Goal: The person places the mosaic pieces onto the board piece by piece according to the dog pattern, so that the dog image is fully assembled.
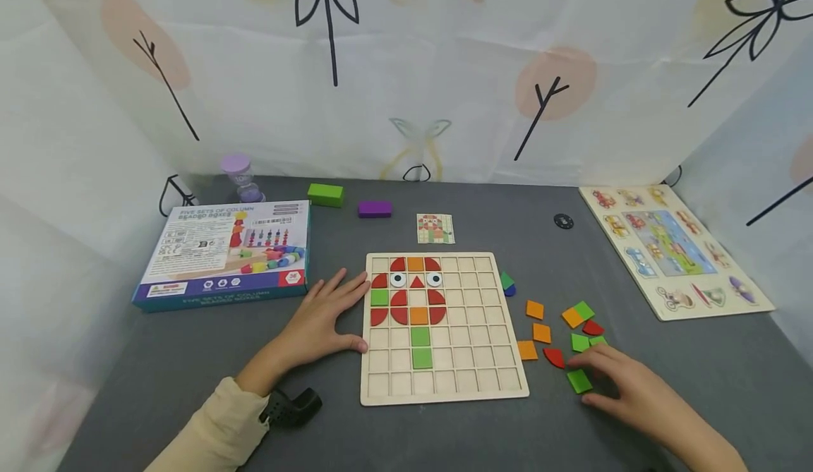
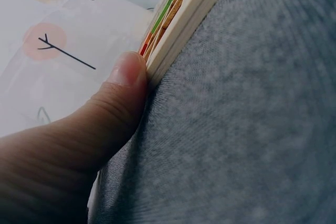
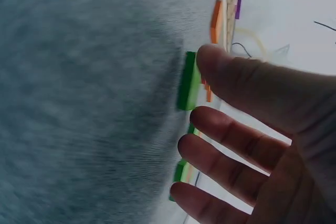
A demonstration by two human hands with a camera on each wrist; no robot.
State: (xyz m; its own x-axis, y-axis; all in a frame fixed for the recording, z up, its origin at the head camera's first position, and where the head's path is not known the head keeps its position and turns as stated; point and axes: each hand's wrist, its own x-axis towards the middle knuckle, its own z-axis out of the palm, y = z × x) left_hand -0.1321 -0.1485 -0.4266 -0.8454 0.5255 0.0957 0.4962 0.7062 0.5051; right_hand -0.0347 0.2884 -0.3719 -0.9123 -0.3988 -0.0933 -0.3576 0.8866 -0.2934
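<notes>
A wooden grid board lies on the grey table, with red, orange and green pieces and two eye pieces set in its left part. My left hand rests against the board's left edge, fingers spread; in the left wrist view the thumb touches its side. To the right of the board, my right hand is over the loose pieces, its thumb and fingers parted about a green square tile. That tile lies by the thumb tip in the right wrist view, not gripped.
Loose orange squares, red quarter-circles and green pieces lie right of the board. Behind it are a small pattern card, a purple block and a green block. A box stands left, a picture board right.
</notes>
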